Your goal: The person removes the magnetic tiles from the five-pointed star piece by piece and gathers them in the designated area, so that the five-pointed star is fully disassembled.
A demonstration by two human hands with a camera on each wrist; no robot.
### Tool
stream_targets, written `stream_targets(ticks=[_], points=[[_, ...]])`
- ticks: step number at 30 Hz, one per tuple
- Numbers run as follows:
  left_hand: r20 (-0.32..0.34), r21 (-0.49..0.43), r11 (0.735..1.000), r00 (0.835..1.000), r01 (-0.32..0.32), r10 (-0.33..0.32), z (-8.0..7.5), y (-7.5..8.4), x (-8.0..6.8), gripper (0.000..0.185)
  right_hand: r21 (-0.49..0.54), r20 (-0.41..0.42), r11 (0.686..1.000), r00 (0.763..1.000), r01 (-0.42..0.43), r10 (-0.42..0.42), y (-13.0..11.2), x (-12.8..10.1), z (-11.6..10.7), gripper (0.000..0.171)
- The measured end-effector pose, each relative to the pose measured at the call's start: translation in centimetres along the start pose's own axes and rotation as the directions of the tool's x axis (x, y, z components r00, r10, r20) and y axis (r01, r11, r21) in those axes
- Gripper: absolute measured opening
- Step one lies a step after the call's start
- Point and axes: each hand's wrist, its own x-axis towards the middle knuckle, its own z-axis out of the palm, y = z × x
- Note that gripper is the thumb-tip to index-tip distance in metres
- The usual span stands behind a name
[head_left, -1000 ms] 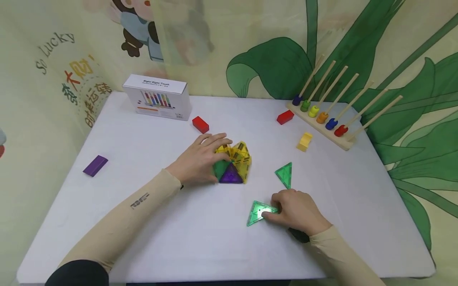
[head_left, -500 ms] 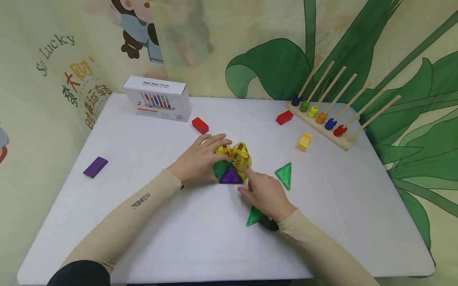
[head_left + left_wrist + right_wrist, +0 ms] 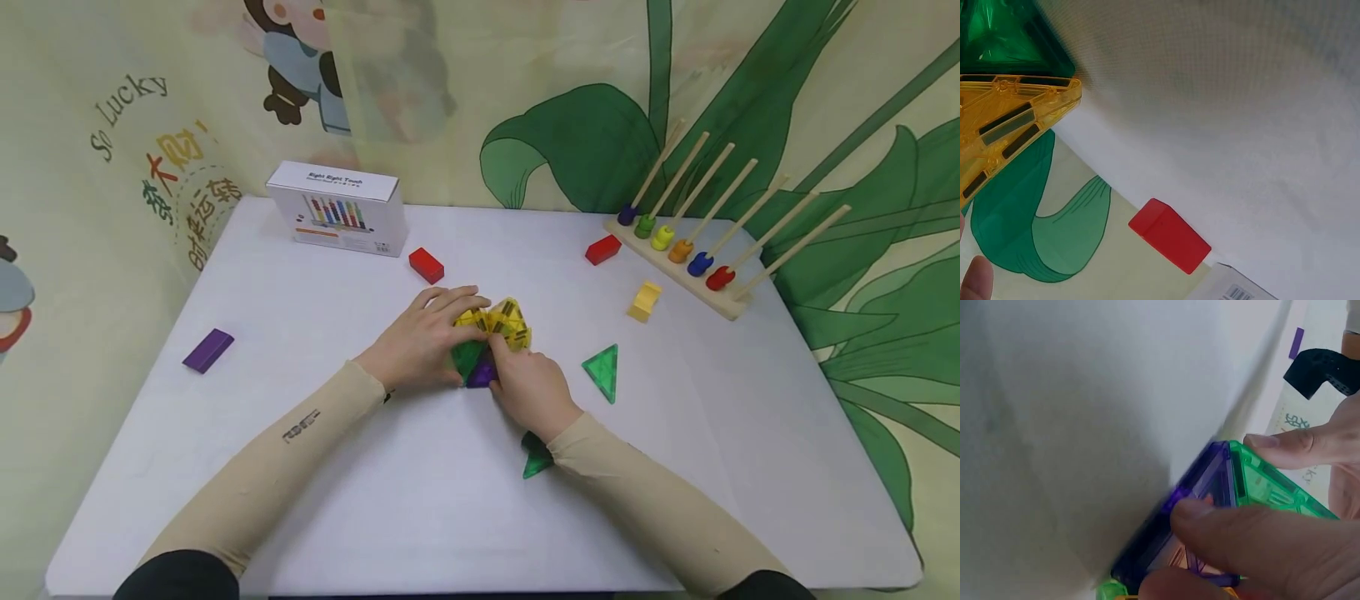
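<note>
A small build of translucent magnetic tiles stands mid-table, with yellow tiles (image 3: 510, 321) at the back and a green tile (image 3: 467, 357) and purple tile (image 3: 480, 375) in front. My left hand (image 3: 423, 337) grips its left side, thumb low by the green tile and fingers over the back. From the right, my right hand (image 3: 536, 387) holds the build's front; in the right wrist view its thumb lies on the purple tile (image 3: 1210, 481). Much of the purple tile is covered by that hand. Yellow tiles (image 3: 1016, 119) with dark magnet strips show in the left wrist view.
One loose green triangle (image 3: 602, 373) lies right of the build; another green triangle (image 3: 537, 458) is partly under my right forearm. Red blocks (image 3: 427, 265), a yellow block (image 3: 643, 302), a purple block (image 3: 208, 351), a white box (image 3: 337, 208) and a peg rack (image 3: 675, 258) surround them.
My right hand has let go of the loose green triangle and moved left and away from me onto the build's front. My left hand has stayed on the build.
</note>
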Motion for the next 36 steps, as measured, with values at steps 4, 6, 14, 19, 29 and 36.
stream_targets(ticks=[4, 6, 14, 19, 29, 36], points=[[-0.009, -0.005, 1.000, 1.000, 0.003, -0.003, 0.0, 0.0, -0.1, 0.063, -0.001, 0.018, 1.000, 1.000, -0.001, 0.001, 0.0, 0.1, 0.1, 0.063], [-0.016, -0.007, 1.000, 1.000, 0.000, 0.000, 0.1, 0.0, -0.1, 0.062, 0.005, 0.019, 1.000, 1.000, -0.002, 0.002, 0.0, 0.0, 0.1, 0.063], [-0.025, -0.016, 1.000, 1.000, 0.000, 0.000, 0.3, -0.1, -0.2, 0.062, 0.063, 0.017, 0.998, 1.000, -0.026, 0.025, 0.0, 0.1, 0.2, 0.065], [-0.020, -0.021, 1.000, 1.000, 0.005, -0.005, 0.4, -0.1, -0.2, 0.062, 0.108, 0.044, 0.993, 0.998, -0.038, 0.033, 0.0, 0.0, 0.1, 0.052], [-0.044, -0.005, 1.000, 0.999, -0.005, 0.005, 0.5, -0.1, -0.4, 0.056, 0.232, 0.070, 0.973, 0.998, -0.011, -0.005, 1.4, -1.1, -0.2, 0.013], [-0.042, -0.011, 1.000, 0.999, 0.017, -0.017, 0.5, 0.0, -0.4, 0.055, 0.297, 0.082, 0.954, 0.997, -0.028, 0.004, 3.1, -2.1, -0.8, 0.019]])
